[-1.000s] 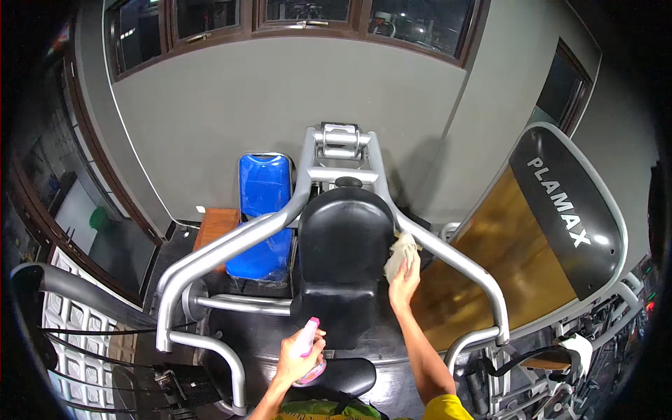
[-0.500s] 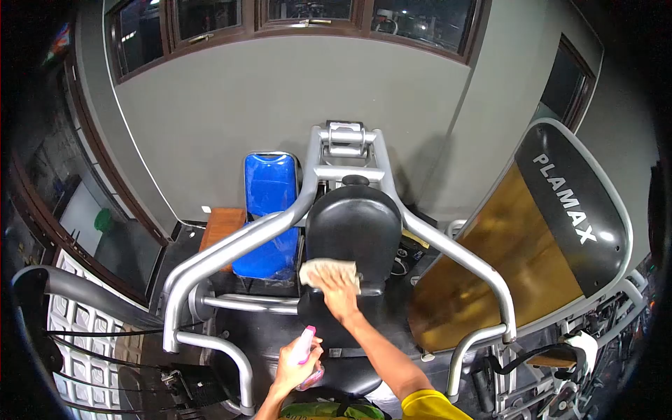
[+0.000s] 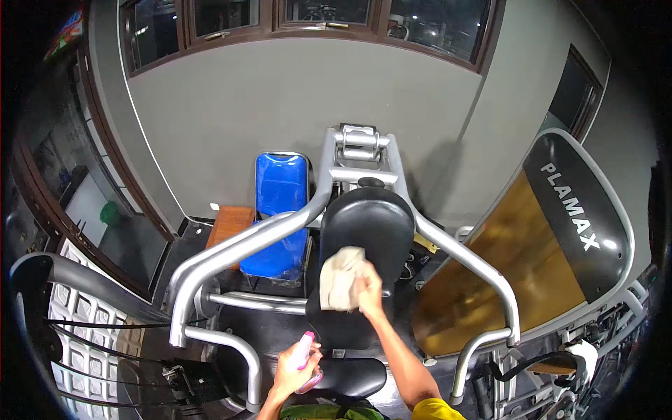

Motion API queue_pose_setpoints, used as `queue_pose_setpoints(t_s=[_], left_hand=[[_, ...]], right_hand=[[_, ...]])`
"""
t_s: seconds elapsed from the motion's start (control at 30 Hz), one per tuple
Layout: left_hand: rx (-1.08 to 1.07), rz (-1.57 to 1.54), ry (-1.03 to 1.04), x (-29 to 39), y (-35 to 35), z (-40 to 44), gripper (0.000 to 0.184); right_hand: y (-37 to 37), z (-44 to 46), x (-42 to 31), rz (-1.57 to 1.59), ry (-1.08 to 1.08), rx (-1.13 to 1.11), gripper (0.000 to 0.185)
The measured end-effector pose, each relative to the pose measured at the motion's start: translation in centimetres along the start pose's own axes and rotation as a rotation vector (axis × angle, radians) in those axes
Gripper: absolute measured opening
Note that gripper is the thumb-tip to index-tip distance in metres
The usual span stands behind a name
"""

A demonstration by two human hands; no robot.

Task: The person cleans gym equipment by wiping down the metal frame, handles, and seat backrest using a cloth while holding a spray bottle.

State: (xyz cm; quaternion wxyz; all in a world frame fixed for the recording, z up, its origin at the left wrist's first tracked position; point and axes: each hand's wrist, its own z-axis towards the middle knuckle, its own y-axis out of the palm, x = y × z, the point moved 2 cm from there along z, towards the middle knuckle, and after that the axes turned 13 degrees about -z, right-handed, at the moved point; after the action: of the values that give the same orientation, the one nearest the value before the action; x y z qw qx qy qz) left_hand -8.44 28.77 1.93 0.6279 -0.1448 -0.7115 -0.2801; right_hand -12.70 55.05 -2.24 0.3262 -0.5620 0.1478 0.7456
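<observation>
My right hand (image 3: 371, 291) grips a cream cloth (image 3: 341, 278), which hangs partly unfolded in front of the lower part of the black padded backrest (image 3: 367, 224). Whether the cloth touches the pad I cannot tell. Low in the middle, my left hand (image 3: 292, 372) is wrapped round a spray bottle (image 3: 308, 381) with a pink and white head and pinkish liquid. Just right of that bottle is the black seat pad (image 3: 353, 378). Silver tubular arms (image 3: 262, 241) of the exercise machine curve out on both sides of the backrest.
A blue chair (image 3: 281, 183) and a brown wooden table (image 3: 229, 222) stand behind the machine on the left. At right rises a large PLAMAX panel (image 3: 483, 273). Black cables (image 3: 105, 353) cross the lower left. More gym equipment (image 3: 553, 381) crowds the lower right.
My right hand has moved right, and the cloth, bunched against the backrest before, now hangs more spread out. My left hand keeps the bottle in nearly the same place. The view has shifted slightly.
</observation>
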Motion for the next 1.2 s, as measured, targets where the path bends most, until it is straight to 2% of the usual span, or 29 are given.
queue_pose_setpoints(t_s=[0.07,0.13,0.2,0.27,0.33,0.37,0.4,0.47,0.53,0.6,0.67,0.83,0.93,0.97,1.0,1.07,1.1,1.17,1.2], left_hand=[[-0.016,-0.001,0.021,0.0,-0.2,0.0,0.018],[-0.023,0.007,0.027,-0.1,-0.2,0.3,0.018],[-0.033,0.016,0.035,0.0,-0.1,0.6,0.018],[-0.051,-0.005,0.047,0.0,0.1,1.0,0.018],[-0.059,0.001,0.031,0.4,0.5,1.2,0.017],[-0.060,0.009,0.017,0.6,0.6,1.3,0.017],[-0.061,0.011,0.015,0.6,0.6,1.4,0.017],[-0.073,0.021,0.001,0.4,0.6,1.5,0.017],[-0.083,0.021,0.000,0.1,0.6,1.6,0.017],[-0.086,0.017,0.006,0.0,0.6,1.8,0.017],[-0.088,0.014,0.007,0.0,0.7,1.7,0.018],[-0.080,0.008,0.008,0.2,1.0,1.2,0.018],[-0.081,0.009,0.029,-0.4,0.7,0.8,0.017],[-0.096,0.017,0.039,-0.6,0.6,0.6,0.017],[-0.092,0.015,0.038,-0.6,0.6,0.5,0.017],[-0.082,0.004,0.010,-0.7,0.7,0.4,0.017],[-0.082,0.004,0.009,-0.7,0.8,0.4,0.017],[-0.066,0.010,-0.005,-0.5,0.9,0.4,0.018],[-0.067,0.010,-0.005,-0.5,1.0,0.4,0.018]], right_hand=[[-0.7,2.4,-4.8,-0.068,-0.132,0.391,0.029],[-1.4,4.1,-9.5,-0.101,-0.007,0.537,0.029],[-1.5,6.4,-10.4,-0.499,-0.425,0.611,0.036],[-1.1,8.4,-9.1,-0.888,-0.662,0.400,0.050],[0.4,7.7,-6.9,-1.060,-0.568,0.147,0.052],[0.7,7.0,-5.4,-1.042,-0.656,0.212,0.054],[1.0,5.7,-4.1,-1.145,-0.594,0.205,0.056],[0.9,2.9,-1.9,-1.023,-0.445,0.065,0.052],[0.6,0.5,0.2,-0.956,-0.425,0.039,0.052],[0.2,-1.6,1.9,-1.047,-0.449,0.040,0.052],[0.1,-3.2,4.1,-0.999,-0.375,-0.013,0.053],[-1.4,-6.0,5.4,-1.046,-0.341,-0.097,0.053],[-2.5,-6.1,5.0,-0.755,-0.072,-0.236,0.036],[-3.0,-5.7,4.8,-0.570,0.003,-0.276,0.028],[-3.3,-5.3,5.3,-0.586,-0.023,-0.314,0.026],[-4.0,-2.6,-0.2,-0.623,0.077,-0.433,0.021],[-4.2,-1.1,-2.9,-0.535,-0.015,-0.360,0.018],[-5.0,2.3,-6.2,-0.601,-0.277,-0.185,0.016],[-5.4,4.0,-7.6,-0.611,-0.296,-0.088,0.019]])
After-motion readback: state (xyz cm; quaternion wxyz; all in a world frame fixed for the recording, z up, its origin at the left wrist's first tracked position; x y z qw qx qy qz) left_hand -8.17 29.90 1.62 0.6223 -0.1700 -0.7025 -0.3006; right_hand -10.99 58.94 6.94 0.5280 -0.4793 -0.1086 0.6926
